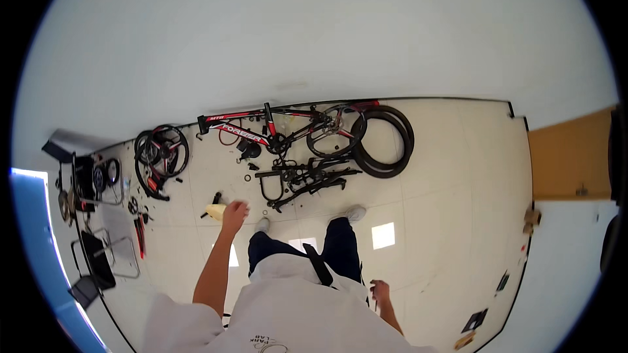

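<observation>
My left hand [235,216] reaches forward over the floor, its fingers curled; whatever is in them is too small to make out. Right beside it, a pale yellow cloth or bag [215,212] and a short black part [218,197] show; I cannot tell whether the hand touches them. My right hand [379,291] hangs low by my right side with its fingers loosely apart and nothing visible in it. Ahead of my feet lie a red and black bicycle frame [242,132], a wheel [335,155] against its rear, black tyres [407,150] and a cluster of black bicycle parts [307,180].
More wheels [186,150] lie farther left, near red and black fork-like parts [139,236]. Folding chairs [98,258] line the left wall. On the right are a brown wooden door [569,157] and small cardboard pieces [531,220]. A white wall [314,39] stands behind the frame.
</observation>
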